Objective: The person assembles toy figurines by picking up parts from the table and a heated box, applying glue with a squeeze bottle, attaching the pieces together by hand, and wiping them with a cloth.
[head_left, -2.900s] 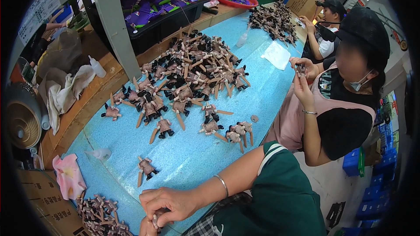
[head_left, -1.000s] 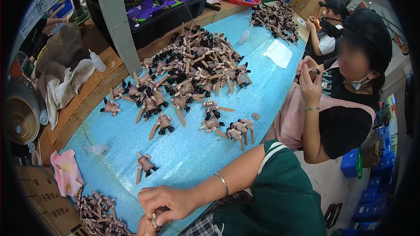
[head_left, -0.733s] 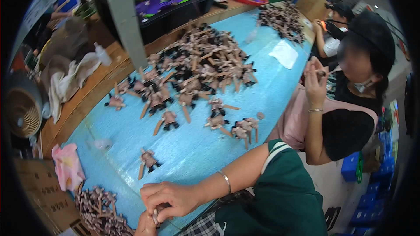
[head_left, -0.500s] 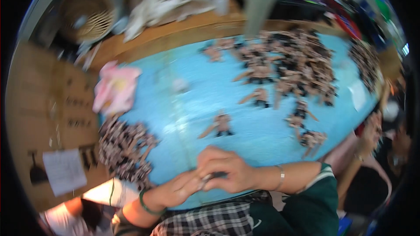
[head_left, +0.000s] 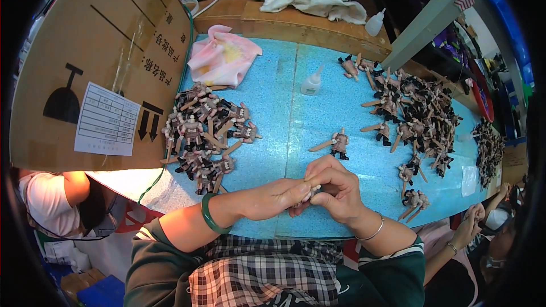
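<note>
Close to the table's near edge, my left hand (head_left: 273,198) and my right hand (head_left: 339,192) meet, fingers closed around one small figurine (head_left: 311,194). Only a pale and dark bit of it shows between the fingertips; the rest is hidden. Just beyond my hands a single figurine (head_left: 340,143) lies flat, with a beige coat, black boots and a long tan blade-like piece at its side. To the left is a heap of similar figurines (head_left: 196,131). A larger pile of them (head_left: 424,115) spreads over the right side.
A small white squeeze bottle (head_left: 310,84) stands on the blue tabletop (head_left: 267,159). Behind the left heap lies a pink cloth (head_left: 223,57). A cardboard box (head_left: 102,28) borders the left, and a grey post (head_left: 432,17) rises at back right. People sit on both sides.
My view has swung, so the table and piles appear shifted, and the picture is now sharp. Both hands stay together near the front edge, still holding the small piece.
</note>
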The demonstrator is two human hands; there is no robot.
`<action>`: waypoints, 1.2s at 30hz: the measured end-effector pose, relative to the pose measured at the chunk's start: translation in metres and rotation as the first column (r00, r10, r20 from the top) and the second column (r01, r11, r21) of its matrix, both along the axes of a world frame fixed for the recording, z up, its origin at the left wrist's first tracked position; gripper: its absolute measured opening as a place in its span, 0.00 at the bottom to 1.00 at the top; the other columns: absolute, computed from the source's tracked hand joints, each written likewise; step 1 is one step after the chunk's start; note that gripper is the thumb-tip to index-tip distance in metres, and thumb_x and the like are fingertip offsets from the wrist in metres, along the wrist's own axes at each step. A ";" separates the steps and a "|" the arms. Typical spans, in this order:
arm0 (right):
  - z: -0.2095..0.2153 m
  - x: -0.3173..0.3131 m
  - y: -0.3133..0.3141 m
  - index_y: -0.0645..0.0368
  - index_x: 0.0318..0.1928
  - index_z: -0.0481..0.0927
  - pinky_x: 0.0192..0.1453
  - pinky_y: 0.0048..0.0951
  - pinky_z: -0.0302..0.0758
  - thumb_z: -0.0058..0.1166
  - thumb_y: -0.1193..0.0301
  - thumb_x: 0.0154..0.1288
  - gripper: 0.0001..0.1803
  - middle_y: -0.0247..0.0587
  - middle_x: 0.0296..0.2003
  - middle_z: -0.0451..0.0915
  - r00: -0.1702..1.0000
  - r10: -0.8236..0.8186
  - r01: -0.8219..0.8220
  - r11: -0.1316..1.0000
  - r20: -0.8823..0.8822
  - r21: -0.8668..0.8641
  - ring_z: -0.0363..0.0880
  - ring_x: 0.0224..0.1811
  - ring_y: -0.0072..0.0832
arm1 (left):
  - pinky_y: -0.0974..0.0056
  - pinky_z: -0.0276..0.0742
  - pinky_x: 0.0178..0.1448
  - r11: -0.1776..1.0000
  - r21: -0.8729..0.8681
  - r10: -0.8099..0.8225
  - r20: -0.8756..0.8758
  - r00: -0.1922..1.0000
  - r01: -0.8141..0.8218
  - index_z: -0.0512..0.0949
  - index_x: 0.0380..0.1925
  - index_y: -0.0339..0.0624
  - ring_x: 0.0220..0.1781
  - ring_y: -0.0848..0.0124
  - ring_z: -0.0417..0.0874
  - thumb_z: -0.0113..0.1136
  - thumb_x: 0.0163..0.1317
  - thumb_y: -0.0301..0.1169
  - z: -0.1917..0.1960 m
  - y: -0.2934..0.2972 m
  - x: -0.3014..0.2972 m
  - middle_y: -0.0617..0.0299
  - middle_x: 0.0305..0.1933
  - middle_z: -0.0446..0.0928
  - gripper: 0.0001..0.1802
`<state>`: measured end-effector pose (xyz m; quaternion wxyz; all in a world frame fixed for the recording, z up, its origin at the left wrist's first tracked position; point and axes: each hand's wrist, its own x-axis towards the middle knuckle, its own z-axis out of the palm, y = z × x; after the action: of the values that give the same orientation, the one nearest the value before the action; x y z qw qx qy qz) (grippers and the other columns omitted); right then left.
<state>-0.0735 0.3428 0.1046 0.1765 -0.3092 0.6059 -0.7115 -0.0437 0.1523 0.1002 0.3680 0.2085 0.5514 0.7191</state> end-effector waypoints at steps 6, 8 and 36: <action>0.002 -0.004 0.003 0.65 0.37 0.79 0.53 0.29 0.71 0.61 0.75 0.55 0.09 0.42 0.40 0.71 0.978 0.009 -0.011 1.000 0.207 0.006 0.71 0.48 0.30 | 0.67 0.74 0.44 0.988 -0.037 0.152 0.125 0.980 -0.149 0.71 0.37 0.38 0.40 0.70 0.75 0.25 0.67 0.62 0.005 0.008 0.007 0.58 0.36 0.72 0.36; -0.001 -0.007 0.000 0.64 0.37 0.79 0.55 0.30 0.68 0.59 0.75 0.57 0.07 0.41 0.40 0.72 0.996 -0.037 0.039 0.999 0.081 -0.030 0.71 0.49 0.30 | 0.66 0.76 0.46 0.969 -0.061 0.247 0.143 0.958 -0.240 0.70 0.39 0.38 0.43 0.69 0.77 0.25 0.66 0.63 0.006 0.008 0.007 0.56 0.39 0.74 0.38; 0.017 -0.012 0.007 0.57 0.38 0.84 0.33 0.20 0.70 0.67 0.78 0.46 0.14 0.34 0.33 0.76 0.991 0.011 0.028 0.954 -0.131 0.298 0.74 0.32 0.21 | 0.74 0.60 0.09 0.920 0.018 0.306 0.594 0.744 -0.392 0.68 0.32 0.43 0.10 0.76 0.70 0.45 0.65 0.35 0.012 0.000 -0.001 0.61 0.18 0.73 0.08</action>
<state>-0.0853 0.3502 0.1212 0.1780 -0.3223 0.7182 -0.5904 -0.0445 0.1520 0.1122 0.3611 -0.1020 0.3896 0.8411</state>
